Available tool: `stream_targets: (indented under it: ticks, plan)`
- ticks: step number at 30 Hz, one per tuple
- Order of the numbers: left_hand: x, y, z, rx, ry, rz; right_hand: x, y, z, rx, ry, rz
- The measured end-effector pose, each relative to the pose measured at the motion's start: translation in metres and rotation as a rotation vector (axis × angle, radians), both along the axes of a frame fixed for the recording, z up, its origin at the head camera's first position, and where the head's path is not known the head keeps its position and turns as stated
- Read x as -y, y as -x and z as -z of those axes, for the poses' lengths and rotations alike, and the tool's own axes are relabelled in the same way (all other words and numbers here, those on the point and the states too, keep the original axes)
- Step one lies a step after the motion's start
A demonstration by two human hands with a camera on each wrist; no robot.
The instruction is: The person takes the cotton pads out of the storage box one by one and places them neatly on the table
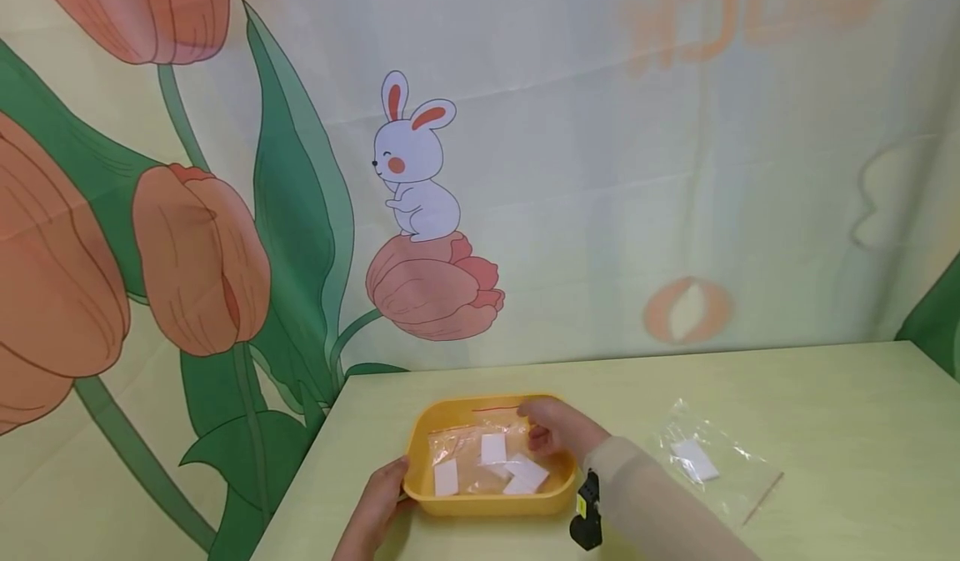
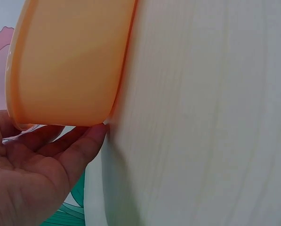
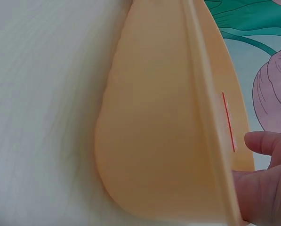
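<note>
A yellow plastic bin (image 1: pixel 491 507) sits on the table, holding clear zip bags with white rectangular pieces (image 1: pixel 492 448) inside. My left hand (image 1: pixel 378 494) grips its left end; in the left wrist view the fingers (image 2: pixel 79 150) lie along the outer wall, reaching toward the base. My right hand (image 1: pixel 558 428) reaches over the right end into the bin. Its fingertips are beside the red seal line (image 1: pixel 495 409) of a bag near the back wall. Finger and thumb look apart in the right wrist view, where the bin's rim partly hides the hand (image 3: pixel 267 183).
Right of the bin, another clear zip bag (image 1: pixel 738 478) with a white piece (image 1: pixel 695 459) lies flat on the pale table (image 1: pixel 847 411). A printed cloth (image 1: pixel 570 211) with tulips and a rabbit hangs behind the table's back edge.
</note>
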State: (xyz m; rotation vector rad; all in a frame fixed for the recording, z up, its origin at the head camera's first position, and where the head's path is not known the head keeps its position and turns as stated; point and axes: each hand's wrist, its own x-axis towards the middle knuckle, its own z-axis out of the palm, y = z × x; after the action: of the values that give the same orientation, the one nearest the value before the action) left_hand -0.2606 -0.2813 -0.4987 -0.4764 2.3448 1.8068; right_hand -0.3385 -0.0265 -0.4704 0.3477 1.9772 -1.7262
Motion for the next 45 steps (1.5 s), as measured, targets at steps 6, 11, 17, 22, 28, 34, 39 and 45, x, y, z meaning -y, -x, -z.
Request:
stream_targets:
  ticks: [6,11,17,22,28,34,39,45]
  plan:
    - [0.0,0.0,0.0,0.003,0.004,0.001,0.003,0.0,0.01,0.008,0.02,0.02]
    - [0.0,-0.001,-0.001,0.006,0.002,0.002,0.006,-0.004,0.008,0.013,0.022,0.039]
    - [0.001,-0.001,-0.001,0.026,0.022,0.0,0.01,-0.004,0.011,0.022,0.015,0.057]
    - [0.0,-0.001,-0.002,0.03,0.024,-0.005,0.012,-0.002,0.014,0.038,0.035,0.056]
    - [-0.001,-0.002,-0.004,0.023,0.024,-0.005,0.014,-0.007,0.011,0.015,0.022,0.05]
    - [0.001,-0.002,-0.004,0.03,0.026,-0.009,0.019,-0.007,0.011,-0.002,-0.015,0.023]
    - [0.001,-0.003,-0.005,0.032,0.031,-0.016,0.023,-0.01,0.008,-0.03,-0.018,0.017]
    - [0.001,-0.002,-0.005,0.029,0.027,-0.012,0.027,-0.011,0.007,-0.04,-0.021,0.027]
